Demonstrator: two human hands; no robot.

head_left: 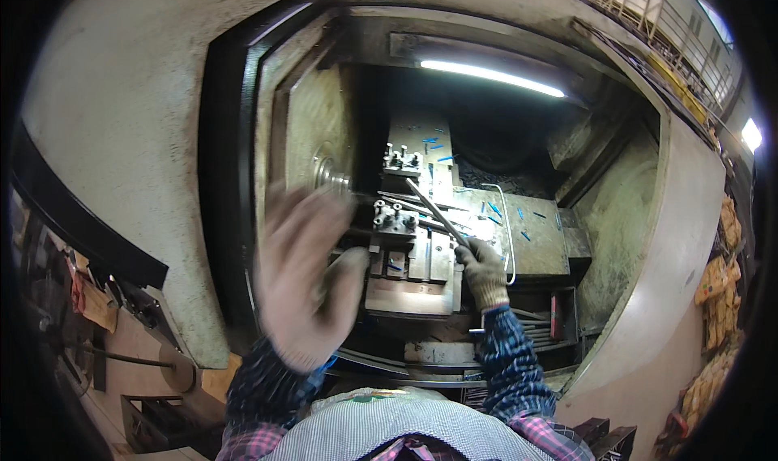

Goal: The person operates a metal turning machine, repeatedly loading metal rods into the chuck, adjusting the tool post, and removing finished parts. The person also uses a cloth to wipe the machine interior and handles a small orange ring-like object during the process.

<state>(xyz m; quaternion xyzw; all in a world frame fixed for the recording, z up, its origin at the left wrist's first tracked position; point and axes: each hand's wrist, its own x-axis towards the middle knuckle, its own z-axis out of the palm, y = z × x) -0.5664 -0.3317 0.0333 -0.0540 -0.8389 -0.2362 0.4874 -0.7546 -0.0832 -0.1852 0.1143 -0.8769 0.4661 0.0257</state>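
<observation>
My right hand (pixel 485 268), in a knitted glove, grips the near end of a long grey metal rod (pixel 436 211). The rod slants away to the left, its far end near the rear clamping block (pixel 401 161). In front of the spindle nose (pixel 331 173), on the left, is my left hand (pixel 312 275), also gloved and blurred by motion. Its thumb stands apart from the fingers, and nothing shows in it. Between the hands, the front clamping block (pixel 395 218) with upright bolts sits on the slotted metal slide (pixel 409 297) of a lathe-like machine.
A white bent tube (pixel 506 210) rises right of the slide. Blue shavings (pixel 494 208) lie scattered over the metal surfaces. A bright strip lamp (pixel 492 78) glows at the back. The pale machine housing (pixel 648 299) frames the opening; stacked brown sacks (pixel 713 275) stand outside at right.
</observation>
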